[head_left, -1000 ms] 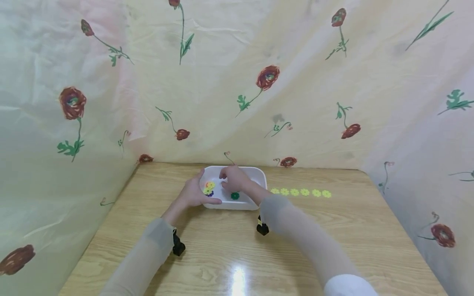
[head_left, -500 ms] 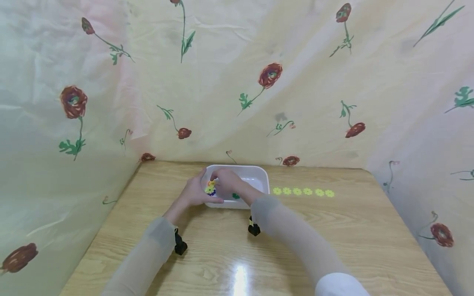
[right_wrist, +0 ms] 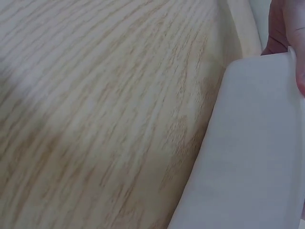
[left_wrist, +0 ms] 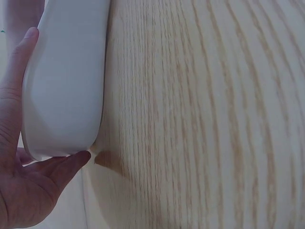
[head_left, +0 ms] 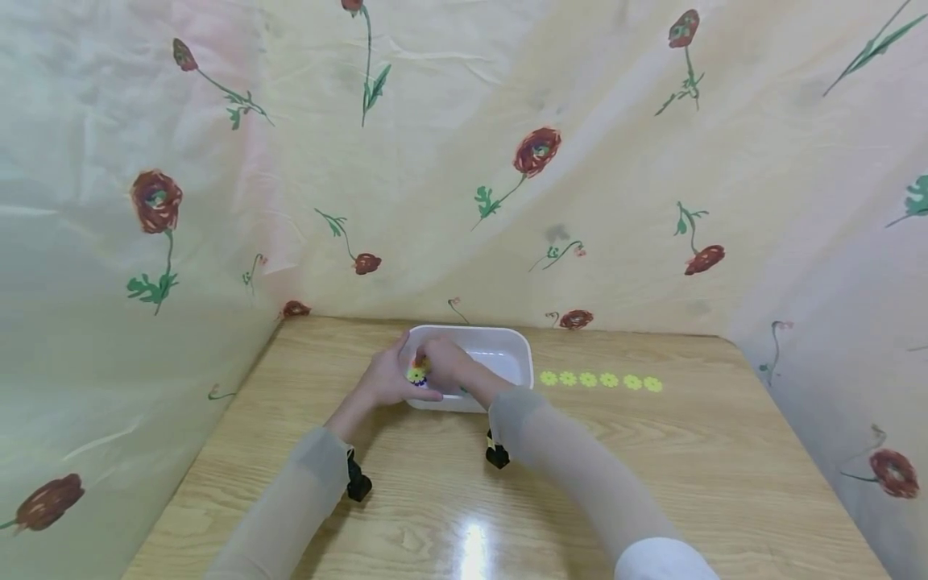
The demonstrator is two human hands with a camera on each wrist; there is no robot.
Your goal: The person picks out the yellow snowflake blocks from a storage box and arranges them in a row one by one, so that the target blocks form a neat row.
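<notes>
A white plastic tray (head_left: pixel 500 360) stands toward the back of the table. My left hand (head_left: pixel 387 379) grips its left end; the left wrist view shows the thumb along the rim and fingers against the end wall of the tray (left_wrist: pixel 66 86). Inside the tray, my right hand (head_left: pixel 448 362) reaches down at the left side with bent fingers. Beside its fingertips lie small flower-shaped pieces, one of them yellow (head_left: pixel 416 375), with orange and dark blue bits showing. Whether the fingertips pinch a piece is hidden. In the right wrist view only the tray's outer wall (right_wrist: pixel 248 143) and part of the left hand show.
To the right of the tray, several yellow flower pieces (head_left: pixel 588 379) lie in a row on the wooden table (head_left: pixel 580 467). A flower-printed cloth (head_left: pixel 435 161) hangs behind and at both sides. Black wrist cameras hang below both sleeves.
My right hand has moved left and down inside the tray to the coloured pieces, and its forearm now mostly covers a green piece. The left hand keeps its grip on the tray.
</notes>
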